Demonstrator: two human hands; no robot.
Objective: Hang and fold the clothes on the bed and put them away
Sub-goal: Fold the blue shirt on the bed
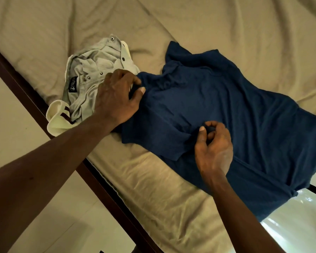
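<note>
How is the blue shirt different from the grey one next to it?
The blue shirt lies spread out; the grey shirt sits in a crumpled heap. The blue shirt is plain, while the grey shirt has snap buttons and cream trim. The left hand and right hand pinch the blue shirt; neither grips the grey shirt. Both lie on the bed.

Navy shirt (226, 110); grey shirt (91, 70) (cream cuffs); tan sheet (226, 33).

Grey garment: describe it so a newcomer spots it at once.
On the tan-sheeted bed, look by the dark wooden frame. The grey garment lies crumpled beside the spread blue shirt, partly under the left hand. Only it has metal snaps and cream trim.
</note>
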